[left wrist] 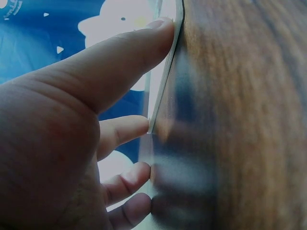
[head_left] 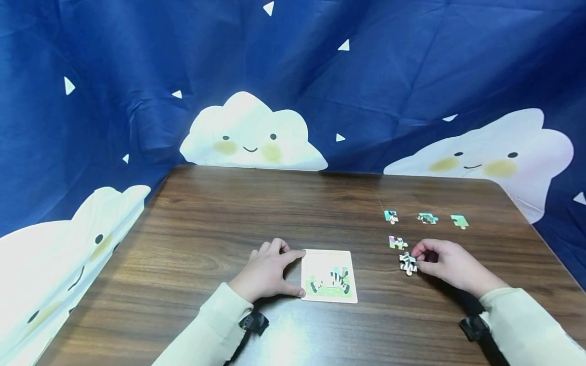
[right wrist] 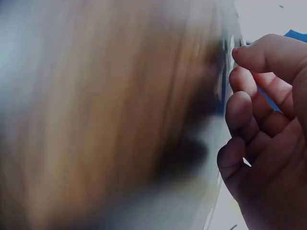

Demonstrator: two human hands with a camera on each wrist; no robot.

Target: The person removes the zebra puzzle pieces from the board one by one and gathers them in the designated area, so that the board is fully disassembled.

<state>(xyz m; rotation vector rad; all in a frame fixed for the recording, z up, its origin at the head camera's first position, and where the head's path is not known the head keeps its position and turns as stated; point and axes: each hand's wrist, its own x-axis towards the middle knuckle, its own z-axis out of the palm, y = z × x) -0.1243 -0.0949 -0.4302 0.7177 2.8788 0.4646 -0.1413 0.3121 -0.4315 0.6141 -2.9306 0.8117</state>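
A square puzzle board [head_left: 326, 259] with a pale border lies on the table, its lower part filled with zebra pieces on green. My left hand [head_left: 267, 272] rests at its left side, the index finger touching the upper left corner and the thumb the lower left corner. In the left wrist view, the thumb [left wrist: 139, 50] presses against the board's thin edge [left wrist: 165, 76]. To the right, my right hand [head_left: 446, 262] pinches the right side of a black-and-white striped puzzle piece [head_left: 407, 263] with thumb and index finger. The right wrist view is blurred around the fingertips [right wrist: 242, 55].
Just beyond the striped piece lies a pink-and-green puzzle piece [head_left: 397, 242]. Farther back stand three in a row: a blue-and-white piece [head_left: 391, 216], a teal piece [head_left: 428, 218] and a green piece [head_left: 460, 221]. A blue cloud-patterned curtain [head_left: 293, 61] hangs behind the wooden table [head_left: 220, 213].
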